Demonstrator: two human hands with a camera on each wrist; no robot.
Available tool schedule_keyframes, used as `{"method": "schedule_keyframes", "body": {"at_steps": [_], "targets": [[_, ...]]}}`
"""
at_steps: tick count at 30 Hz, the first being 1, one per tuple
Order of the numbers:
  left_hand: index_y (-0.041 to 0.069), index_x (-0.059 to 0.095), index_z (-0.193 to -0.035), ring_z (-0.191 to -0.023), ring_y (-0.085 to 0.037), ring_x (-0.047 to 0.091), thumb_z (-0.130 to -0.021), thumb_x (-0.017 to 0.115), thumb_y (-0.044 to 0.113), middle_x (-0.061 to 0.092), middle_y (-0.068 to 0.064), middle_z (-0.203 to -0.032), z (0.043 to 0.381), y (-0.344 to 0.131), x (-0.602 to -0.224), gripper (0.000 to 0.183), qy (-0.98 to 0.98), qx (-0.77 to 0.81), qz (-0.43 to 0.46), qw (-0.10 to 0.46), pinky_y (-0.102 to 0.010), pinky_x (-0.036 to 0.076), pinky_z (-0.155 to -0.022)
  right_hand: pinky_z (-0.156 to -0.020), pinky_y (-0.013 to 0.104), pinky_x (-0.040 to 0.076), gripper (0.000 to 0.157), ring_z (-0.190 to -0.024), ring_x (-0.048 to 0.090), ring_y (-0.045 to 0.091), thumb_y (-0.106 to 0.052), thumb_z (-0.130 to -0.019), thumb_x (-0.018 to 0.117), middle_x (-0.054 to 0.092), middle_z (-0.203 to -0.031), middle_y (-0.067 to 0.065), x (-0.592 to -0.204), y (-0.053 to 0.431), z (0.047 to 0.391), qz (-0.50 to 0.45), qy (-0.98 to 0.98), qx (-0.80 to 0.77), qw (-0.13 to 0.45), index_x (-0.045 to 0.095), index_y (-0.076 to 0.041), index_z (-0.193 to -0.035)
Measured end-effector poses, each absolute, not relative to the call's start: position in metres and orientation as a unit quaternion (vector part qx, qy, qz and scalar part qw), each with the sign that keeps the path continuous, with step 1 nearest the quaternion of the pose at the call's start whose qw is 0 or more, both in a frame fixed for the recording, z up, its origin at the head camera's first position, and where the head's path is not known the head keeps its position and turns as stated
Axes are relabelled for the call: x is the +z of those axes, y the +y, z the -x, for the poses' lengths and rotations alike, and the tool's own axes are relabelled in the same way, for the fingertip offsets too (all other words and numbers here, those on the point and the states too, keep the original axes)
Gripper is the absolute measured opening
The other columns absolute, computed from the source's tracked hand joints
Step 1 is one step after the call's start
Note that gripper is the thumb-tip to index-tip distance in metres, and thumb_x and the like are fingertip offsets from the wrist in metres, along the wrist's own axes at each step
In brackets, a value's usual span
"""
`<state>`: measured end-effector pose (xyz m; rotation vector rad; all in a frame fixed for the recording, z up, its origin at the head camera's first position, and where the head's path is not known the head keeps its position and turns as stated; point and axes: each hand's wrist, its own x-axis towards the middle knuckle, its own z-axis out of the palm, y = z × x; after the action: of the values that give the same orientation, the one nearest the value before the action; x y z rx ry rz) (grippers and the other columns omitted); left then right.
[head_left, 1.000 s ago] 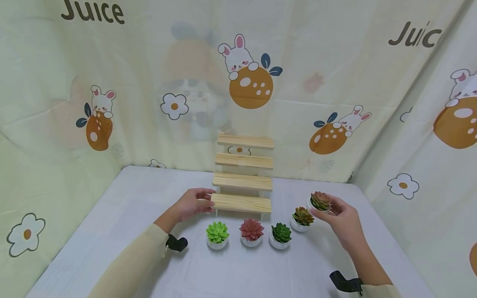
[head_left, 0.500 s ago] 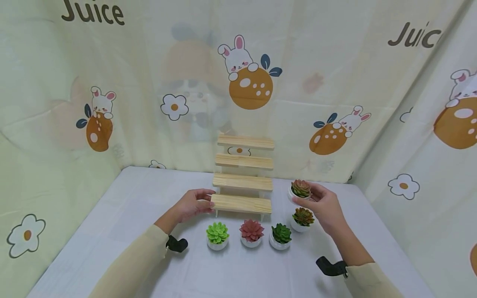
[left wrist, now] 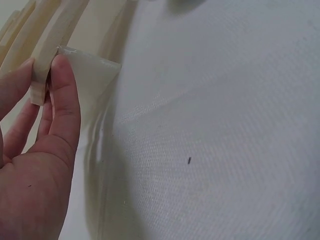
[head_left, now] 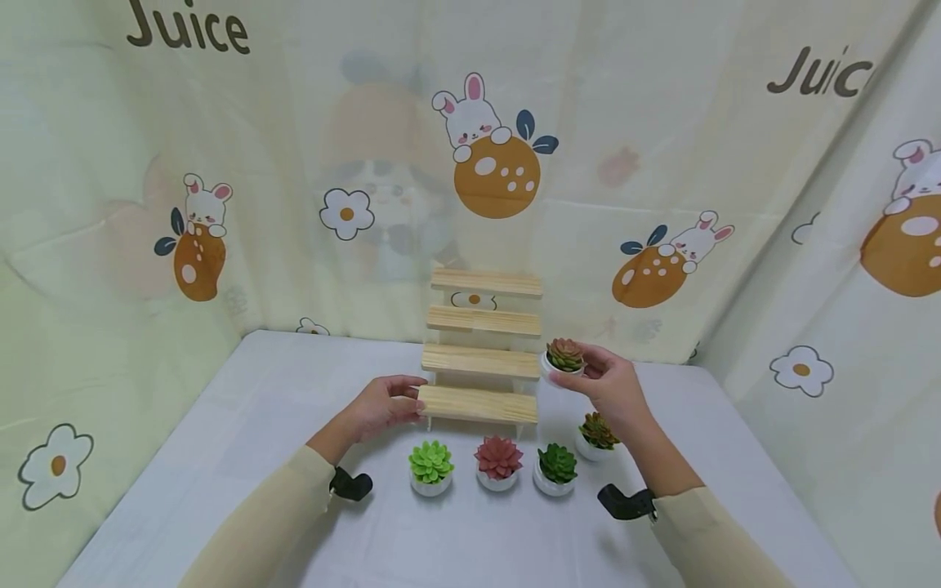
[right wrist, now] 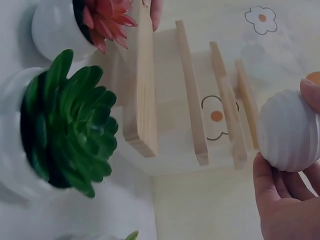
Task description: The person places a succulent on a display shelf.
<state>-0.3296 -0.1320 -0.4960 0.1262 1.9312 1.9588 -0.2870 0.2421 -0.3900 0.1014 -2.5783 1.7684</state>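
A four-step wooden shelf point(head_left: 478, 404) with clear side supports stands at the back of the table. My left hand point(head_left: 382, 404) pinches the left end of its lowest board, thumb on one face and fingers point(left wrist: 65, 95) on the other in the left wrist view. My right hand point(head_left: 613, 388) holds a reddish-brown succulent point(head_left: 565, 354) in a ribbed white pot point(right wrist: 287, 131), raised just to the right of the shelf's second board from the bottom. In the right wrist view its plant top is hidden.
In front of the shelf stand potted succulents: bright green point(head_left: 430, 464), red point(head_left: 499, 459), dark green point(head_left: 556, 465) and orange-green point(head_left: 599, 433). A patterned curtain point(head_left: 294, 245) hangs close behind the white table point(head_left: 456, 539).
My right hand has carried the reddish-brown succulent leftward and slightly up, from above the orange-green one to beside the shelf. The left hand stays on the lowest board.
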Motion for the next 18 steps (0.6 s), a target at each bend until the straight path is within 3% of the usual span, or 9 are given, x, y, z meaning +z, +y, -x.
{"method": "schedule_keyframes", "body": {"at_steps": [9,18], "targets": [[-0.003,0.052,-0.145,-0.094,-0.018,0.068,-0.093,0.068,-0.006,0.056,-0.011,-0.114,0.328,-0.131,-0.499,0.054,0.681,0.706,-0.061,0.187,-0.037,0.064,-0.093,-0.092,0.013,0.054,0.081,-0.125,0.055,0.022,-0.038,-0.082,0.087,0.054,-0.152,0.008,-0.384,0.222,0.303,-0.047,-0.815,0.577,-0.004,0.051,-0.012,-0.150],[-0.002,0.053,-0.145,-0.094,-0.018,0.068,-0.092,0.069,-0.006,0.058,-0.013,-0.116,0.329,-0.132,-0.498,0.055,0.685,0.702,-0.056,0.186,-0.037,0.064,-0.092,-0.095,0.014,0.055,0.071,-0.121,0.060,0.017,-0.022,-0.084,0.086,0.058,-0.145,0.013,-0.378,0.198,0.321,-0.074,-0.785,0.615,-0.012,0.054,-0.008,-0.147]]}}
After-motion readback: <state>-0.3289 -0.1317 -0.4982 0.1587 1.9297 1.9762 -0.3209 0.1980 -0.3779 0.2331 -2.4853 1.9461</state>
